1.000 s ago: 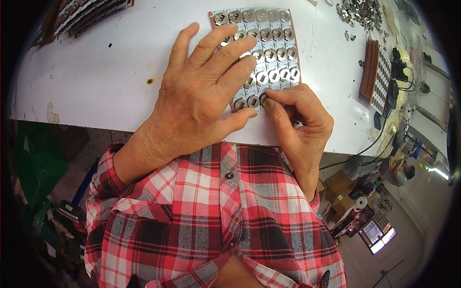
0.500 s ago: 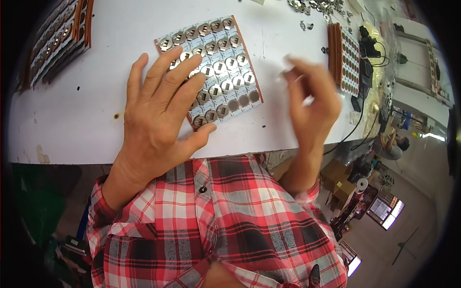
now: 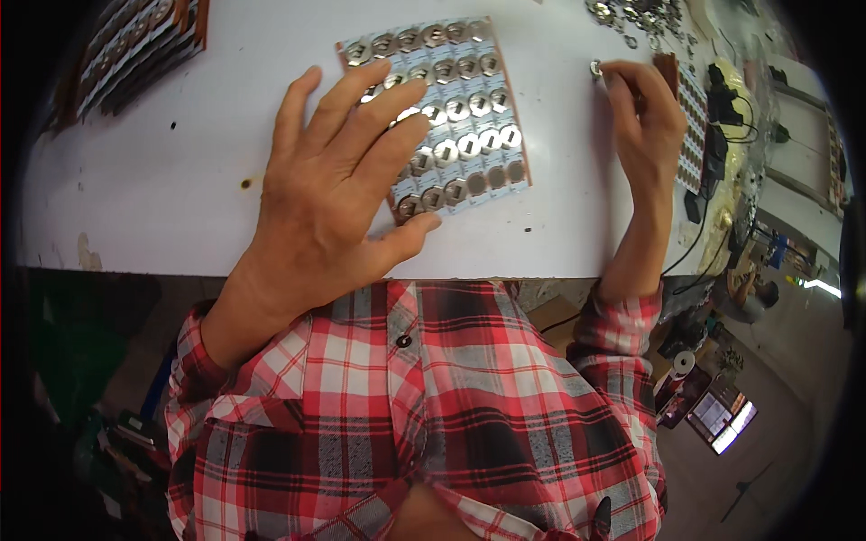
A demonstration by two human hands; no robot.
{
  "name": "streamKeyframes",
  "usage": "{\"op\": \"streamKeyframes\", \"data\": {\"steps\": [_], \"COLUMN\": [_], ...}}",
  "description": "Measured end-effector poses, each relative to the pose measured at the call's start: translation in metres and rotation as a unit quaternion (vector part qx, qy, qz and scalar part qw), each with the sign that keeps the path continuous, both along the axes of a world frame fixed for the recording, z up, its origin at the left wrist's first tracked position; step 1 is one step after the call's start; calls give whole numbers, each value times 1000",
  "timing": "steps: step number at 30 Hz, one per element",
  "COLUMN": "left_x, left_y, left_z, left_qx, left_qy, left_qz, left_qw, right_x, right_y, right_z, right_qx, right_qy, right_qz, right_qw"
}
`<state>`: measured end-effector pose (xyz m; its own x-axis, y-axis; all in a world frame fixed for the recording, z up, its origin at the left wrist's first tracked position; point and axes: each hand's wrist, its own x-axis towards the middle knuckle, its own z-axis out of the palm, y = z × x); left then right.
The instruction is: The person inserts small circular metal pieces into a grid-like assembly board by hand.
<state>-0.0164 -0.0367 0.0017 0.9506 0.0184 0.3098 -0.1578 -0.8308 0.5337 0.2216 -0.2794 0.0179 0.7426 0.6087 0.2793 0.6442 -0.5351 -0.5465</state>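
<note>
Right fingers [image 3: 636,74] now farther from board [image 3: 515,153] (clip [image 3: 595,68] at tips)

Glare whitens the metal discs [image 3: 467,144] on the bright tabletop [image 3: 135,216], with blackened, curved fisheye edges.

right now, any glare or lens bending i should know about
Head view: glare whitens some metal clips on the board; head view: the lamp at far right is a blown-out streak; head view: the white table's left edge curves along the dark rim.

Head view, looking down (fisheye), close
</note>
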Motion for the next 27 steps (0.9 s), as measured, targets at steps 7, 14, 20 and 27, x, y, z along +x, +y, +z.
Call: {"op": "streamKeyframes", "data": {"steps": [7, 14, 20, 27], "left_x": [-3, -4, -5, -4], "left_y": [1, 1, 1, 0], "left_z": [2, -3, -2, -5], "left_qx": [-5, 8, 10, 5], "left_qy": [-2, 3, 2, -11], "left_qz": [-2, 3, 4, 6], "left_qw": [1000, 1000, 1000, 1000], "right_x": [-62, -32, -48, -121], "right_y": [3, 3, 8, 23], "right_z": [9, 5, 6, 22], "right_qx": [111, 20, 47, 127], "right_qy": [188, 42, 76, 393], "right_qz": [-40, 42, 47, 1], "right_qw": [975, 998, 995, 911]}}
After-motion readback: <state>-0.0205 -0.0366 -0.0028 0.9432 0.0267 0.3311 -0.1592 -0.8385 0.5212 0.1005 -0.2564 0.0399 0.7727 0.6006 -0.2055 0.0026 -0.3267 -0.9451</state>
